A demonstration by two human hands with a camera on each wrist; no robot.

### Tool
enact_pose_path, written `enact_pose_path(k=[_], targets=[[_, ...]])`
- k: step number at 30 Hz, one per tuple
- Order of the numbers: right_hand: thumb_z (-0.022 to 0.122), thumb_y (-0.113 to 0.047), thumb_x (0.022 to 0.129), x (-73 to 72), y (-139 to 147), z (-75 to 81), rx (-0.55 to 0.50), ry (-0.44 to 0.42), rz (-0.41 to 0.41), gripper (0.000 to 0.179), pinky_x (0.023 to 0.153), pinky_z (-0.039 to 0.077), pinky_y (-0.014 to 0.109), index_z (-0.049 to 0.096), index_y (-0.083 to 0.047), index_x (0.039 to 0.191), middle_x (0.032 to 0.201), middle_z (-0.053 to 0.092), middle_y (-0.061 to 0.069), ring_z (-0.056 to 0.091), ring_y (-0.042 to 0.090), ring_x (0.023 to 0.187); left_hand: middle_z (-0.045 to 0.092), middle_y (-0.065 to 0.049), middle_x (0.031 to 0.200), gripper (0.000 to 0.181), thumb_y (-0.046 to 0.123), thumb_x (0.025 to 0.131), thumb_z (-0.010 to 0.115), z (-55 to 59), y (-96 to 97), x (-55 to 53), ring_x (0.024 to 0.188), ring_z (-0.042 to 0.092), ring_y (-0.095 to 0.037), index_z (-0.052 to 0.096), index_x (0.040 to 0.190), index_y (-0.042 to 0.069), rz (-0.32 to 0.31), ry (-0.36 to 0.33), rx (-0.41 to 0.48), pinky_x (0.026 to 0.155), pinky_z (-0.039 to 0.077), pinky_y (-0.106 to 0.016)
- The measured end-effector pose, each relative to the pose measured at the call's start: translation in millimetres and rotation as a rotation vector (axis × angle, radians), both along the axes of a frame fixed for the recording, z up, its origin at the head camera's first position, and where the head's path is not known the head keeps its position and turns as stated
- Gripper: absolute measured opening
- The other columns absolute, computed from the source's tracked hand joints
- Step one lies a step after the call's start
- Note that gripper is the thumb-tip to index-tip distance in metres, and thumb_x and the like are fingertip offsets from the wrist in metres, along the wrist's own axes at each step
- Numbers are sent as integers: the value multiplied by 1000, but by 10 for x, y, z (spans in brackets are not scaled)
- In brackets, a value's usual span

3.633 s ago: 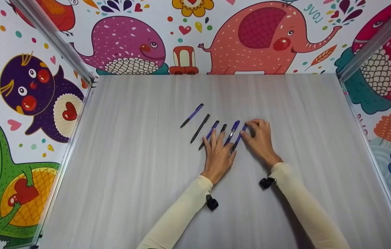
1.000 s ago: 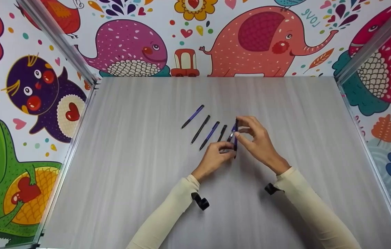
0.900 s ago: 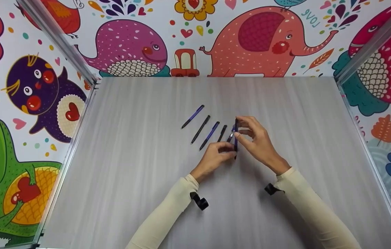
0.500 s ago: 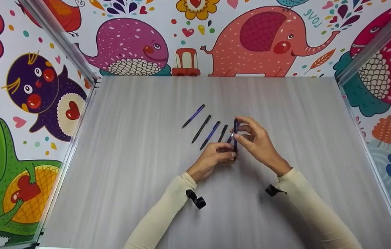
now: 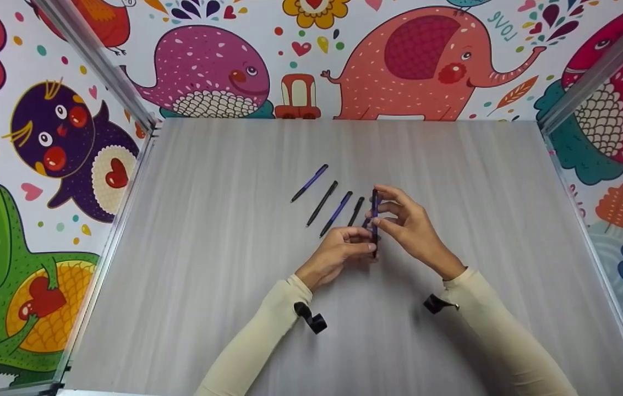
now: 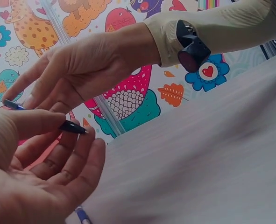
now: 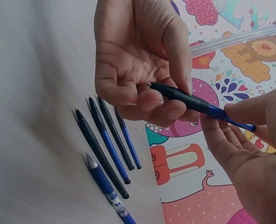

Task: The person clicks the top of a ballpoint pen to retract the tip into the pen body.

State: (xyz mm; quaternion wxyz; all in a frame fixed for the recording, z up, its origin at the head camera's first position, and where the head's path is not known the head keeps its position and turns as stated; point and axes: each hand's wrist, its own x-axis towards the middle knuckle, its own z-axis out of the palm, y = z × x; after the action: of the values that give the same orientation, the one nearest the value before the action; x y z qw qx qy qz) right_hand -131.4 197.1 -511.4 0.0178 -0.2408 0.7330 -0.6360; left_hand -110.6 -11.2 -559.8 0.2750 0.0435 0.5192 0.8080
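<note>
A blue-and-black ballpoint pen [image 5: 375, 212] is held up off the table between both hands. My left hand [image 5: 329, 254] pinches its black, tip-end grip between thumb and fingers. Toward the other end, my right hand [image 5: 415, 230] holds the blue barrel with thumb and fingertips. The tip pokes out past the left thumb in the right wrist view, where the black grip [image 7: 180, 98] shows clearly. Just behind the hands lies a blue pen with a pale printed band [image 7: 110, 195], mostly hidden in the head view.
Left of the hands, several pens lie slanted in a row: a blue-and-black pen [image 5: 309, 183], a black pen [image 5: 322, 203], another blue-and-black pen [image 5: 336, 214] and another black pen [image 5: 356, 211]. Patterned walls border the grey table [image 5: 207, 220] at the back and sides.
The rightmost pen has been lifted from the table and turned to point toward the body. My left hand has left the row and taken its tip end, then drawn slightly nearer the body.
</note>
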Motion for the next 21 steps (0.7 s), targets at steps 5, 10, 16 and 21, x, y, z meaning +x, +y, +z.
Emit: enact_pose_path(k=[5, 10, 16, 21], targets=[[69, 16, 100, 2, -6, -5, -12, 8, -4, 64, 94, 64, 36, 51, 1, 159, 137, 63, 24, 74, 37, 113, 76, -20, 111, 26, -8, 95, 75, 2, 11, 3, 93, 77, -24, 73, 121, -11, 6, 25, 20, 85, 66, -36], [70, 16, 99, 2, 4, -18, -6, 16, -13, 65, 93, 64, 35, 52, 0, 159, 128, 67, 26, 75, 42, 109, 76, -23, 112, 32, -10, 94, 75, -12, 27, 4, 93, 76, -24, 69, 125, -18, 16, 42, 17, 85, 65, -34], [71, 16, 99, 8, 19, -38, -1, 4, -25, 65, 92, 64, 34, 52, -1, 158, 125, 67, 27, 75, 40, 109, 78, -11, 103, 31, -11, 94, 73, -15, 48, 12, 90, 77, -22, 68, 123, -19, 28, 58, 18, 86, 65, -37], [72, 15, 99, 11, 36, -59, -12, -12, -36, 64, 91, 64, 34, 53, -1, 158, 124, 66, 27, 75, 38, 110, 78, -8, 102, 38, -12, 94, 73, 4, 63, 23, 93, 76, -22, 63, 128, -24, 30, 55, 26, 86, 64, -33]])
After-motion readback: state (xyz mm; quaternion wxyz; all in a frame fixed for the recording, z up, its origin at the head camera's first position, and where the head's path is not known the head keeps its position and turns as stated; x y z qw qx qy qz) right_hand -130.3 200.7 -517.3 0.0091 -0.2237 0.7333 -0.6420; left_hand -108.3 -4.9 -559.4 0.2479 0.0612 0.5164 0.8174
